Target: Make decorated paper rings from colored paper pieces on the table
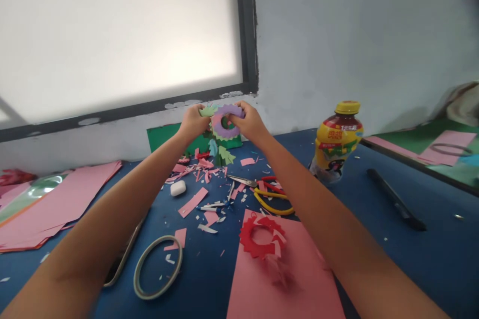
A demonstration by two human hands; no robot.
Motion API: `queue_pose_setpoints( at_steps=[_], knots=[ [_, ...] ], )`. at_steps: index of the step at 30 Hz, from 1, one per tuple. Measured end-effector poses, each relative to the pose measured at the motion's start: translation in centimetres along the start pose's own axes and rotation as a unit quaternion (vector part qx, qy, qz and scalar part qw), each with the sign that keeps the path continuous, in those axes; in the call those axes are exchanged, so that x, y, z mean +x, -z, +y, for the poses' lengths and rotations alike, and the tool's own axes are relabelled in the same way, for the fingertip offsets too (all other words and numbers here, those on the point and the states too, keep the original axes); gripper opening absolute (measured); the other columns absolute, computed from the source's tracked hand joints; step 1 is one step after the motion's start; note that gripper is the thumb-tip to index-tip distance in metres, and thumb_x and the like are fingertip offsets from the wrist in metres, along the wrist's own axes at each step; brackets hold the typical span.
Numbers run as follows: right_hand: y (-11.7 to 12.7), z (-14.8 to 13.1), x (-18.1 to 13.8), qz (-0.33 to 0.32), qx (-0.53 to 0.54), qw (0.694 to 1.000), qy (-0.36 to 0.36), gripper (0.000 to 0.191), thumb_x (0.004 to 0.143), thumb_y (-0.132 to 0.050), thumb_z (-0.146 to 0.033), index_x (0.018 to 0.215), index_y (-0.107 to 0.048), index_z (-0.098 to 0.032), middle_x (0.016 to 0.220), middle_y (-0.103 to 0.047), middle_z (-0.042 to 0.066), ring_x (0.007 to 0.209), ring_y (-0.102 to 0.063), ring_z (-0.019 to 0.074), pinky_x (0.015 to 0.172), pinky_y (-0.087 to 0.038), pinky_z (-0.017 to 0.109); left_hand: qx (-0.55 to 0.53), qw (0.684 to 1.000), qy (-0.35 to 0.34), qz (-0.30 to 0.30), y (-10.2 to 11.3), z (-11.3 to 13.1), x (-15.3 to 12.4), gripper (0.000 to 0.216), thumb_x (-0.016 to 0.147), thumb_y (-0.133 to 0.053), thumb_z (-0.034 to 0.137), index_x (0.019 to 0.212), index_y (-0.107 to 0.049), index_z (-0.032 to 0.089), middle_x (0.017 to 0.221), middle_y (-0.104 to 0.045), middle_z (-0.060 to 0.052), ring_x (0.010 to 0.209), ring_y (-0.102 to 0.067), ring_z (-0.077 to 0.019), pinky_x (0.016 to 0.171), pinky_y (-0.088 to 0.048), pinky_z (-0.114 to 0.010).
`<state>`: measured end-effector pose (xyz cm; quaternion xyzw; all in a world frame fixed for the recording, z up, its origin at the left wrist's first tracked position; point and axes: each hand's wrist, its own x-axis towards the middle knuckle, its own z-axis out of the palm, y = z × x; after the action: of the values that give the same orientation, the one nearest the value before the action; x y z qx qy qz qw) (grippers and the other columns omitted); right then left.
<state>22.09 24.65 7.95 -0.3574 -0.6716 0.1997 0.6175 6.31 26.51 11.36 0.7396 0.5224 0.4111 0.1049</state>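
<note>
A purple paper ring (221,128) with a zigzag edge is held up in front of me, over the far side of the table. My right hand (250,120) pinches its right rim, thumb in the ring's hole. On the other side my left hand (194,122) grips a light green cut-paper piece (208,111) that meets the ring. Below them show a green leaf-like paper piece (225,155) and a light blue one (213,147); how they join is unclear. Nearer to me, a red paper ring (246,242) with a cut-paper tail lies on a pink sheet (258,294).
Scissors with yellow and red handles (275,202) lie mid-table among paper scraps (192,203). A tape roll (137,279), a white case (178,188) and a phone (125,254) are at left, beside stacked pink paper (71,194). At right stand a bottle (339,142) and a black pen (394,199).
</note>
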Motion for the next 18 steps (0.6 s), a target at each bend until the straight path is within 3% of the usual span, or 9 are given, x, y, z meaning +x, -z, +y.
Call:
queue_pose_setpoints(
  at_steps=[10,18],
  knots=[
    [1.5,-3.1,-0.3,-0.037,-0.030,0.999,0.017,0.016,0.073,-0.058,-0.031,0.076,-0.050,-0.018,0.065,-0.052,-0.002,0.060,-0.048,0.0125,0.056,-0.036,0.025,-0.015,0.999,-0.031,0.040,2.1,1.8,-1.3,0.014,0.064,-0.055,0.015,0.078,-0.057,0.014,0.061,-0.057,0.000,0.063,-0.057,-0.0166,0.060,-0.047,-0.026],
    [2.5,-4.4,-0.6,-0.032,-0.019,0.999,0.010,0.019,0.075,-0.055,-0.037,0.074,-0.048,-0.019,0.063,-0.043,-0.004,0.057,-0.041,0.0097,0.051,-0.033,0.022,-0.027,0.999,-0.025,0.021,2.5,1.9,-2.1,0.011,0.065,-0.054,0.014,0.075,-0.056,0.015,0.057,-0.057,0.000,0.056,-0.060,-0.0167,0.055,-0.048,-0.027]
  ],
)
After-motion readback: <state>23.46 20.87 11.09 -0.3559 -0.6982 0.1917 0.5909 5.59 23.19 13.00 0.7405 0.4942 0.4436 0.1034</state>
